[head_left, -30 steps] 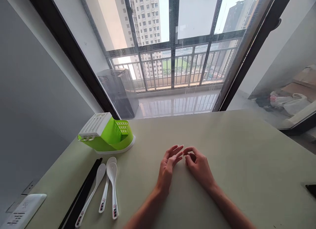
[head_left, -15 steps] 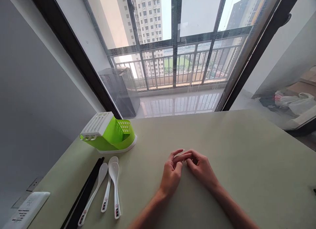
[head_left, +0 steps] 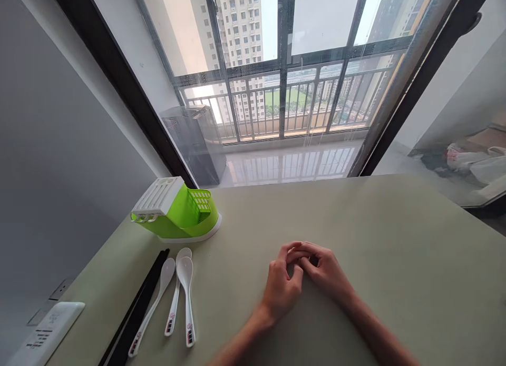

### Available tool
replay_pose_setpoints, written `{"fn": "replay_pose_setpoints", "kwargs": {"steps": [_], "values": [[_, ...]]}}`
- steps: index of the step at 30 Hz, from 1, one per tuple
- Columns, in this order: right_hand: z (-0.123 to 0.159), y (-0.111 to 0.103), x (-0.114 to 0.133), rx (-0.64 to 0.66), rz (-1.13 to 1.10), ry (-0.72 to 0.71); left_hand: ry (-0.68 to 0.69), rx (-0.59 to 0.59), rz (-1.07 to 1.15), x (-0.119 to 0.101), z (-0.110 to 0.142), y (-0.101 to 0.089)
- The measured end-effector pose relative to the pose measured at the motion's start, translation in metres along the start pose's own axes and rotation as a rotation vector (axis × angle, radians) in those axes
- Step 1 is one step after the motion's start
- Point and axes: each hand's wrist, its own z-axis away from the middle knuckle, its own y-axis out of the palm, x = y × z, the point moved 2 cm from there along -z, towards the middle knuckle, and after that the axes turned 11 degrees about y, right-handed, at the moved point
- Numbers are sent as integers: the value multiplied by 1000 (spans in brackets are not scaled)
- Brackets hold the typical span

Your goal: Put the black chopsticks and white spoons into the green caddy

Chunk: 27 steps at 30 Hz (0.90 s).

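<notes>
My left hand [head_left: 282, 287] and my right hand [head_left: 326, 271] rest together on the pale green table [head_left: 395, 260], fingers curled and touching each other at the tips. Nothing shows inside either hand. To the left lie three white spoons [head_left: 177, 292] side by side, with black chopsticks [head_left: 136, 313] beside them. A green and white cutlery holder [head_left: 176, 210] lies on its side near the table's far left edge, beyond the spoons.
A white remote-like device [head_left: 45, 334] lies at the table's near left corner. Behind the table a large window opens onto a balcony with a railing [head_left: 284, 102]. Bags [head_left: 474, 163] lie on the floor at the right.
My left hand's fingers have curled in from spread, and both hands have closed together, drawing slightly toward me. The view has tilted a little.
</notes>
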Motion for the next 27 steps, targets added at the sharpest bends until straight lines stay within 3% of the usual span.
{"fn": "replay_pose_setpoints", "kwargs": {"steps": [4, 18, 27], "values": [[0, 1, -1, -5, -2, 22, 6, 6, -29, -2, 0, 1], [3, 1, -3, -218, 47, 79, -11, 11, -12, -3, 0, 0], [0, 2, -3, -89, -18, 56, 13, 27, -84, -8, 1, 0]]}}
